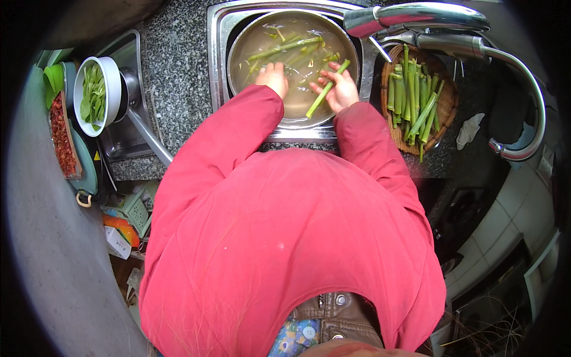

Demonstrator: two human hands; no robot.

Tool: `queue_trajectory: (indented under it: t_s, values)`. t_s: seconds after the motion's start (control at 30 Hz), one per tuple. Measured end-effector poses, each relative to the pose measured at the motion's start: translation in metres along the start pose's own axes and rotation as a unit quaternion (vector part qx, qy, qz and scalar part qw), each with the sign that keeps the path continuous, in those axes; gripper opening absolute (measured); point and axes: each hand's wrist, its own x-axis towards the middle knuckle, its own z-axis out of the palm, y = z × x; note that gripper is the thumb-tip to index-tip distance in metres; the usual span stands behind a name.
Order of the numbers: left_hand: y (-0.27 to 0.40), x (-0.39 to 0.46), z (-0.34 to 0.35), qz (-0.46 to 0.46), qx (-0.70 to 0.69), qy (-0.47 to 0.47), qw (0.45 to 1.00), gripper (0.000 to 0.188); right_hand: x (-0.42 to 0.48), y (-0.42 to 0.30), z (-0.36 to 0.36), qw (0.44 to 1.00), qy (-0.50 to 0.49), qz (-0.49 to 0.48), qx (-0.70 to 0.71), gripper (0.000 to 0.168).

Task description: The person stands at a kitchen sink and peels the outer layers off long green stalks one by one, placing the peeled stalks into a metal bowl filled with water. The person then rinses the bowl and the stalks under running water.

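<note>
My right hand (344,91) holds a short green stalk (322,95) between thumb and fingers, slanted above a round metal basin (230,67) of cloudy water. My left hand (273,79) dips its fingertips into the water; the murk hides them, so I cannot tell whether they grip anything. A longer green stalk (285,48) floats just beyond my left hand, with peel scraps and leaf bits around it. The basin sits inside a stainless steel sink (217,53). To the right of my right hand, a woven basket (449,105) carries several cut green stalks (412,89).
A chrome faucet (424,15) arches over the basin's right rim. Left on the granite counter (174,67), a white bowl (115,85) holds green leaves (93,93), beside a long-handled pan (149,136). Minced red food (62,138) lies at far left. A crumpled cloth (469,130) lies right of the basket.
</note>
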Motion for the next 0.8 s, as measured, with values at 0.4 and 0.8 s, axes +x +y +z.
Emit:
queue_trajectory:
  t_s: [0.4,0.8]
  values:
    - [0.016,-0.032,-0.05,-0.014,-0.013,-0.091,0.996,0.037,-0.004,0.01,0.002,0.995,-0.041,0.026,-0.082,0.027]
    - [0.031,-0.069,-0.051,-0.012,-0.257,-0.067,0.964,0.035,0.007,0.008,0.035,0.999,0.026,-0.023,-0.027,0.021]
